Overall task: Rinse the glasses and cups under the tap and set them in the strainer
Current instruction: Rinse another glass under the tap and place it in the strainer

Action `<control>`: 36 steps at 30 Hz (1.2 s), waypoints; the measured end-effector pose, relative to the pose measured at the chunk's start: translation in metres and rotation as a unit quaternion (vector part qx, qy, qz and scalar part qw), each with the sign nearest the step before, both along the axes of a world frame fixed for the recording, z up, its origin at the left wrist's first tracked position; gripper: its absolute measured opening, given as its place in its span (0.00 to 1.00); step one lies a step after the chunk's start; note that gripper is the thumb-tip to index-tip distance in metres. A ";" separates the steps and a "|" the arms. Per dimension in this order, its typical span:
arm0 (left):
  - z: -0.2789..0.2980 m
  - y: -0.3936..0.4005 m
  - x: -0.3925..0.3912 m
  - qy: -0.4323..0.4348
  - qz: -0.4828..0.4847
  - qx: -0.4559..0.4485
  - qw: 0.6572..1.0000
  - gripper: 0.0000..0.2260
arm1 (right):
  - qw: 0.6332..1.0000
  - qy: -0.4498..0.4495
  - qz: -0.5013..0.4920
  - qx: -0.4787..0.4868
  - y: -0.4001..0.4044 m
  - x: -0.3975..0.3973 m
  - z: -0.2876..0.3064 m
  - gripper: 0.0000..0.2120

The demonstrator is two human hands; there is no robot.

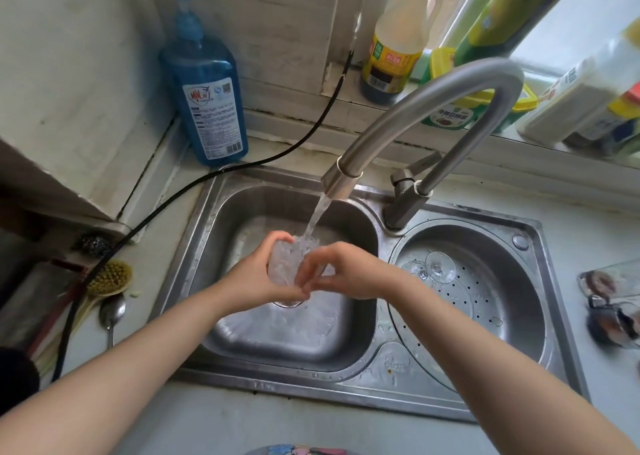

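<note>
both forearms reach up-frame to the glass [286,267], upright under the tap [341,181], left hand [258,276] gripping, right hand [341,271] pinching it; strainer [485,302] lies right of centre, nearer the right hand.

Single head-worn wide-angle view, steeply down and forward over the sink [207,212]; close in; edges perhaps distorted.

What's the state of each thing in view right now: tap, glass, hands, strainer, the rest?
tap: running, stream falling into the glass
glass: upright under the stream, filling, held over the left basin
left hand: grips the glass
right hand: fingers pinch the glass
strainer: in the right basin, holds an upturned stemmed glass
glasses on the counter: lying at the right, not rinsed yet
soap bottle: upright, mostly full
</note>
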State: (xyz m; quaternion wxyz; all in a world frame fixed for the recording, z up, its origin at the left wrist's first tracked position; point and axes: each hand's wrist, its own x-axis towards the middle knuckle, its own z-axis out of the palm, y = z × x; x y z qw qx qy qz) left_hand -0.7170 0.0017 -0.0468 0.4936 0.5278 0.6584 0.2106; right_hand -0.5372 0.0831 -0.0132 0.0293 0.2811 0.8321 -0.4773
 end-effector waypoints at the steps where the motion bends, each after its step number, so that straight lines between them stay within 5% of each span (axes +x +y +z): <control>1: 0.000 0.001 -0.003 -0.041 0.008 -0.038 0.998 0.36 | 0.995 0.034 -0.046 -0.076 0.004 0.003 0.000 0.07; 4: 0.005 0.005 -0.006 -0.165 0.048 -0.096 0.980 0.30 | 0.942 0.125 -0.155 -0.271 0.004 0.009 -0.008 0.11; 7: 0.006 0.016 -0.004 -0.176 0.119 -0.046 0.976 0.19 | 0.879 0.184 -0.221 -0.381 0.002 0.010 -0.015 0.11; 12: -0.001 0.033 0.014 -0.247 0.317 -0.042 0.915 0.22 | 0.790 0.218 -0.368 -0.438 -0.003 -0.009 -0.018 0.11; 14: -0.004 0.038 0.025 -0.186 0.400 -0.046 0.896 0.18 | 0.828 0.146 -0.439 -0.317 -0.012 -0.024 -0.022 0.11; 17: -0.009 0.042 0.038 -0.118 0.447 -0.039 0.886 0.20 | 0.925 0.030 -0.377 -0.025 -0.031 -0.038 -0.029 0.18; 21: -0.009 0.045 0.047 -0.078 0.444 -0.016 0.893 0.23 | 0.911 -0.015 -0.331 0.244 -0.036 -0.040 -0.021 0.16; 24: -0.006 0.043 0.049 -0.036 0.404 0.043 0.913 0.24 | 0.932 -0.069 -0.348 0.073 -0.016 -0.040 -0.012 0.16; 27: -0.001 0.040 0.048 -0.005 0.351 0.085 0.933 0.24 | 0.912 -0.108 -0.381 -0.104 0.000 -0.041 -0.006 0.23; 32: 0.002 0.052 0.045 0.012 0.352 0.043 0.935 0.22 | 0.926 -0.102 -0.266 0.249 -0.025 -0.045 -0.018 0.19; 34: 0.003 0.052 0.046 0.000 0.339 0.045 0.940 0.22 | 0.928 -0.075 -0.276 0.237 -0.022 -0.042 -0.019 0.19; 36: 0.004 0.049 0.046 -0.011 0.326 0.059 0.943 0.22 | 0.934 -0.071 -0.345 0.067 -0.010 -0.041 -0.019 0.21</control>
